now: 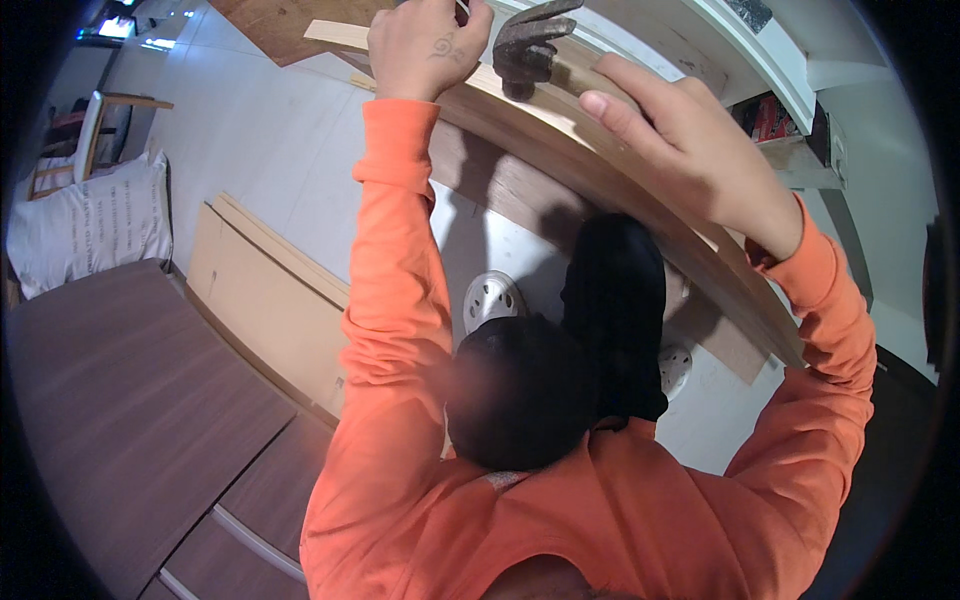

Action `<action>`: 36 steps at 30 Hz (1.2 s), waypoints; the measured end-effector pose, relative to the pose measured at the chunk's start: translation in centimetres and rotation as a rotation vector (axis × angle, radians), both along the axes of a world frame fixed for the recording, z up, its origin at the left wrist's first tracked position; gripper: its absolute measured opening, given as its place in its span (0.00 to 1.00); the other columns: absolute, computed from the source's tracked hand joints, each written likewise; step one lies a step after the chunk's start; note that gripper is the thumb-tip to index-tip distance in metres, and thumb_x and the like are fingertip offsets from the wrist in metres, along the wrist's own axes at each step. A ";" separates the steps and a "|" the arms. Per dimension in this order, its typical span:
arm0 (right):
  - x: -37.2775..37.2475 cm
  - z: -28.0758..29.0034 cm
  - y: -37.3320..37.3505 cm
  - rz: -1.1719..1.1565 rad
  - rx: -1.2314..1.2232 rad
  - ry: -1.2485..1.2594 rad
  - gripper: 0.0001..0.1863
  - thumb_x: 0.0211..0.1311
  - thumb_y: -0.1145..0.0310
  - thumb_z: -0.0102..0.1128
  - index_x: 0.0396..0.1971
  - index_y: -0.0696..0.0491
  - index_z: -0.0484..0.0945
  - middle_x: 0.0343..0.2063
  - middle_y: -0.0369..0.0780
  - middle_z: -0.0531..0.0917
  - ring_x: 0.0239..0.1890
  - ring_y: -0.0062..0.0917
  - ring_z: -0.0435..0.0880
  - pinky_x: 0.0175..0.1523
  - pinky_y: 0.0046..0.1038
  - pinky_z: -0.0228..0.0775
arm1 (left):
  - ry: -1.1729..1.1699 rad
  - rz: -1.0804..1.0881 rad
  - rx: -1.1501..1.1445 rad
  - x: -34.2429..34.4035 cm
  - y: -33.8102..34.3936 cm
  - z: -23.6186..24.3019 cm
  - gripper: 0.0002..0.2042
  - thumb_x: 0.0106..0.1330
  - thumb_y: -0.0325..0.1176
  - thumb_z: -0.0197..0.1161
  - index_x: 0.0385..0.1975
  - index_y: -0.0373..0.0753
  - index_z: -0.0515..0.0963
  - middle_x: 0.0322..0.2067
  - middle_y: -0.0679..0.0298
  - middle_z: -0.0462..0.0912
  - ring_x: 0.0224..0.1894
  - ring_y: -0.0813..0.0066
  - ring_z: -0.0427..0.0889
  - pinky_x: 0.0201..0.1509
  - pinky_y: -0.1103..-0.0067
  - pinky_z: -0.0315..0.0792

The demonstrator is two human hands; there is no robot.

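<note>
Head view showed the right hand (695,145) clasping the hammer (528,62), wood strip (545,115) just beside that grip, left hand (425,48) hold unclear, so short taps clear of its fingers seemed wise.

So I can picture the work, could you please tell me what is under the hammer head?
Pale wood shows past the edges of the hammer head; the spot directly beneath is covered, so I cannot tell whether they touch.
</note>
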State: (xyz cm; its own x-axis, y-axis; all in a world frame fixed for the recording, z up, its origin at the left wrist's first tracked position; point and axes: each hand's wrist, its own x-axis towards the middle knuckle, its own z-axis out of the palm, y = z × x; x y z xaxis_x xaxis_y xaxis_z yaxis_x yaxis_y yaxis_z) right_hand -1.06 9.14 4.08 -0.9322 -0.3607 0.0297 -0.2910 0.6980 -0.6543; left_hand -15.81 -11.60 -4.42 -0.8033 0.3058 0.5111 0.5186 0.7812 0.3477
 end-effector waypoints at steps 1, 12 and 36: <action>0.2 0.1 0.2 -0.012 0.008 -0.016 0.18 0.77 0.55 0.48 0.45 0.57 0.73 0.20 0.54 0.70 0.24 0.49 0.70 0.32 0.41 0.61 | 0.024 -0.007 0.017 0.1 0.0 0.0 0.12 0.64 0.42 0.57 0.29 0.43 0.83 0.24 0.53 0.84 0.29 0.48 0.84 0.36 0.58 0.75; 2.6 -0.4 1.8 -0.084 -0.014 -0.029 0.20 0.77 0.54 0.49 0.48 0.58 0.73 0.22 0.53 0.70 0.23 0.48 0.67 0.33 0.37 0.63 | -0.017 -0.030 -0.072 0.0 -0.4 -0.1 0.14 0.69 0.44 0.56 0.31 0.41 0.83 0.24 0.51 0.84 0.30 0.47 0.84 0.37 0.56 0.74; 7.0 0.0 5.2 -0.079 0.011 -0.031 0.12 0.74 0.61 0.55 0.41 0.55 0.73 0.18 0.52 0.71 0.21 0.50 0.71 0.27 0.40 0.61 | 0.047 -0.250 0.317 9.4 4.0 -0.4 0.05 0.70 0.30 0.61 0.36 0.38 0.82 0.27 0.61 0.84 0.30 0.60 0.81 0.36 0.74 0.72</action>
